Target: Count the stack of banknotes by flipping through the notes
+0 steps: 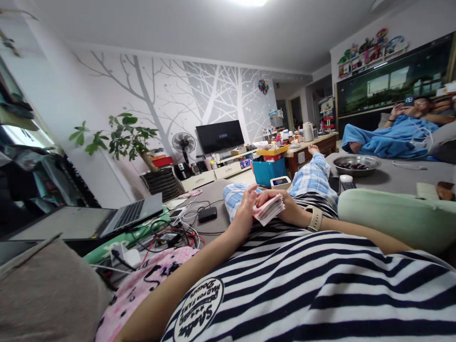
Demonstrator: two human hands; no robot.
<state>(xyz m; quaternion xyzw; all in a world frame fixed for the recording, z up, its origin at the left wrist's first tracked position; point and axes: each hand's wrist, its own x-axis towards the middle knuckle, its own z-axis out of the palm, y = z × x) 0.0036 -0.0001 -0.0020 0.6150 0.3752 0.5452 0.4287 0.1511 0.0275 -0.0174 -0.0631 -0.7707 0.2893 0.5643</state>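
While the person leans back in a striped shirt (302,285), the head view shows both hands together above the waist, with a thin stack of papers (270,211) between them. The right hand (291,209), with a watch (315,218) on its wrist, grasps the papers, its fingers curled over their far edge. The left hand (245,206) rests against their left end; whether it also grips cannot be told, as part of it is hidden.

Left of the hands lie a black box (207,214), tangled cables (171,237) and, farther off, an open laptop (133,211). Just beyond them are checked trousers (309,178), then a blue bin (269,172) and a crowded surface (329,137). To their right are a green cushion (392,209), a remote (348,185) and a metal bowl (374,169) of dark, round things. Well beyond the bowl, another person (432,114) lies under a blue blanket (388,135), holding up a phone (409,100). Far ahead of the hands stand a fan (184,142), a television (221,136) and a leafy plant (124,137).
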